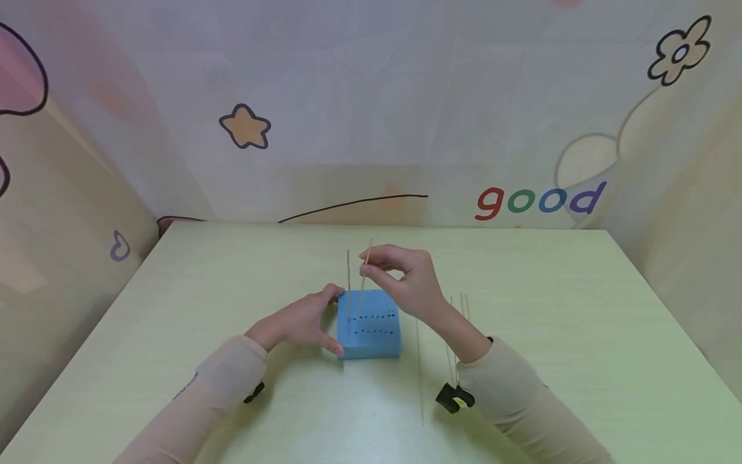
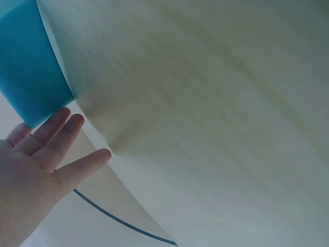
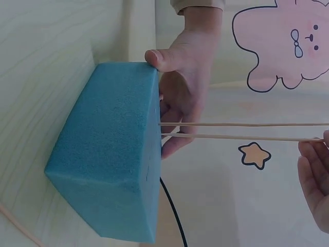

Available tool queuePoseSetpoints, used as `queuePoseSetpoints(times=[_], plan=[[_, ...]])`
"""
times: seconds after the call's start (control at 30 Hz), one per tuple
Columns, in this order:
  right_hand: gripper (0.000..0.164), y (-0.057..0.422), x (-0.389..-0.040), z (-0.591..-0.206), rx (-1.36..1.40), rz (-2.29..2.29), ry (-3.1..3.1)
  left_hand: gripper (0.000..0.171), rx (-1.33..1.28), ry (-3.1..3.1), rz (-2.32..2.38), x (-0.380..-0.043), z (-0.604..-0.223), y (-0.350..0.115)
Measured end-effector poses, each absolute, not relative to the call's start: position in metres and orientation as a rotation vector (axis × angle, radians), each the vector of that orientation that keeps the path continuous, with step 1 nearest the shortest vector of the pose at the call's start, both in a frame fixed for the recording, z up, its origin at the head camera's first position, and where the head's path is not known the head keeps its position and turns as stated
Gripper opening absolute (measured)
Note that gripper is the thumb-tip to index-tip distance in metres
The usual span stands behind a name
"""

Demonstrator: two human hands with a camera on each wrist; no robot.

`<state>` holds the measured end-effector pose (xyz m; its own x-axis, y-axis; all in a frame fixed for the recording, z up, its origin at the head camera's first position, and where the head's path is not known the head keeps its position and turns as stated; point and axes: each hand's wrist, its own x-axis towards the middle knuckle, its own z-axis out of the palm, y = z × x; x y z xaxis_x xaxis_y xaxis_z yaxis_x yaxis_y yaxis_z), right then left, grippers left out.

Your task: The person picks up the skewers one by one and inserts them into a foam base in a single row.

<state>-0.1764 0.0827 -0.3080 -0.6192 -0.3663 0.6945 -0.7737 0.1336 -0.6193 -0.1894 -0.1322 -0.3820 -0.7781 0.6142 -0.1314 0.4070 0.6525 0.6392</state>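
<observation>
A blue foam block (image 1: 382, 345) with two rows of small dark dots sits on the table. My left hand (image 1: 303, 319) holds its left side, thumb at the near corner and fingers at the far one. Some of these fingers (image 2: 54, 136) reach out straight past the block in the left wrist view. One thin wooden stick (image 1: 348, 277) stands upright in the block's top. My right hand (image 1: 408, 277) pinches a second thin wooden stick (image 3: 241, 137) between thumb and fingertips. This stick leans slightly, its lower end at the block's top beside the first.
A loose thin stick (image 1: 420, 380) lies on the pale table (image 1: 278, 264) right of the block. Several more sticks (image 1: 463, 303) lie partly hidden under the right forearm. A printed cloth backdrop (image 1: 348, 116) rises behind the table and at both sides.
</observation>
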Motion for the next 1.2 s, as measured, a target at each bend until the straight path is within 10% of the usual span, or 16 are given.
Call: queuePoseSetpoints(times=[1.2], plan=[[0.02, 0.081, -0.171, -0.322, 1.101, 1.447, -2.149, 0.103, 0.8, 2.535, 0.863, -0.19, -0.382, -0.132]])
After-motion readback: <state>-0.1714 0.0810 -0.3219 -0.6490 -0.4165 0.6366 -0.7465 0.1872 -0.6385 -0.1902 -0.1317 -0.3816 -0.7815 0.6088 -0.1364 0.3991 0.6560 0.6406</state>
